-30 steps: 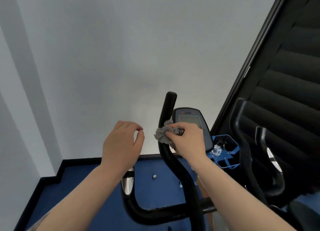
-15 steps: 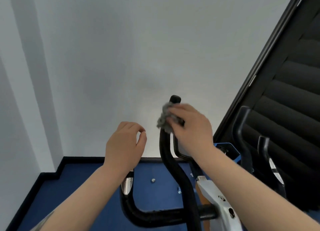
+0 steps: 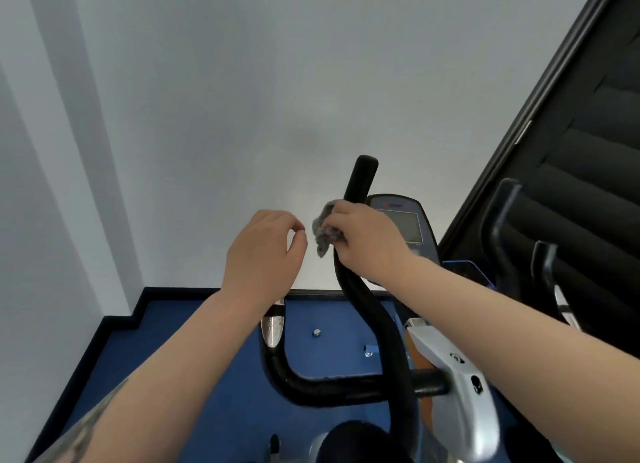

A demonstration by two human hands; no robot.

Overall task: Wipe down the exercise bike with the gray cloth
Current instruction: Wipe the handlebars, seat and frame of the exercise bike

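A person's right hand (image 3: 367,242) grasps the gray cloth (image 3: 323,232) against the exercise bike's upright black handlebar (image 3: 360,185), just below its tip (the console (image 3: 403,225) sits at the hand's 3 o'clock). At the cloth's 9 o'clock, the left hand (image 3: 263,254) hovers loosely curled, holding nothing.

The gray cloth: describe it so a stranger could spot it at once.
Find the black handlebar rising in front of the white wall, left of the console. Partway up it, the right hand grips the gray cloth, the only fuzzy, crumpled thing among hard bike parts.
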